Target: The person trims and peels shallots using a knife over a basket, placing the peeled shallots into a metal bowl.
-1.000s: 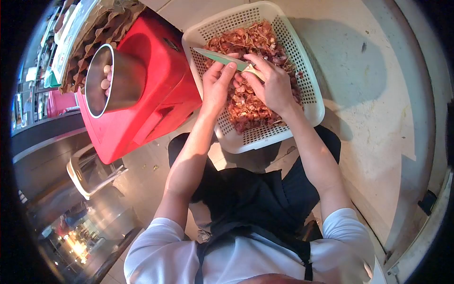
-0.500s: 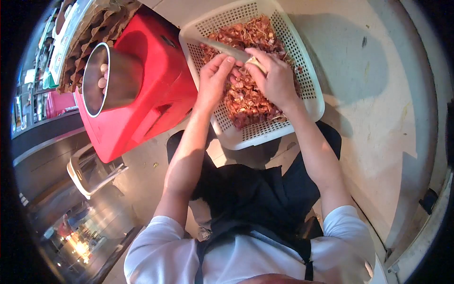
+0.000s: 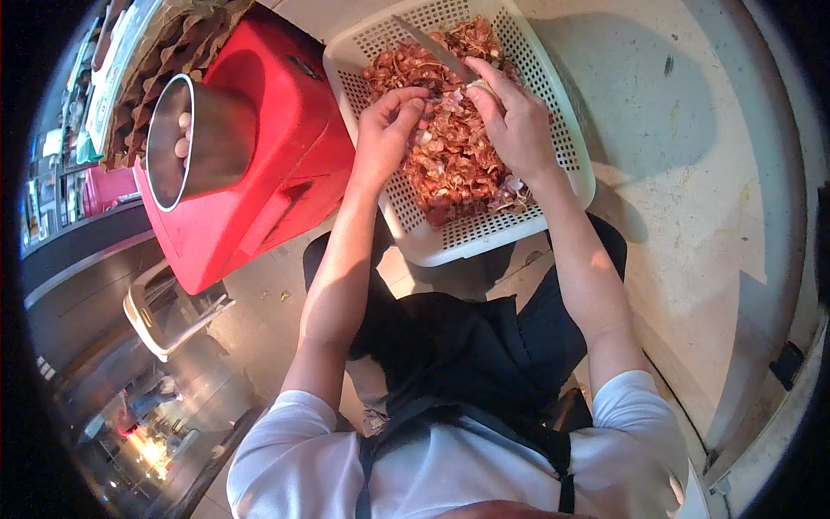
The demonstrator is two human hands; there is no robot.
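In my right hand is a knife, its blade angled up and to the left over a white perforated basket. The basket holds a heap of reddish-brown shallots and papery skins. My left hand hovers above the heap's left side, thumb and fingers pinched together. Whatever sits in that pinch is too small or hidden to make out. A gap separates the left fingers from the blade.
Left of the basket stands a red plastic block-shaped stand. On it a steel pot lies tilted, with a few pale round pieces inside. Egg cartons are stacked behind. A pale wall-like panel borders the right.
The knife has swung away from my left fingers, its tip now higher and farther off. My hands have moved apart slightly, and the pale piece near the blade no longer shows clearly.
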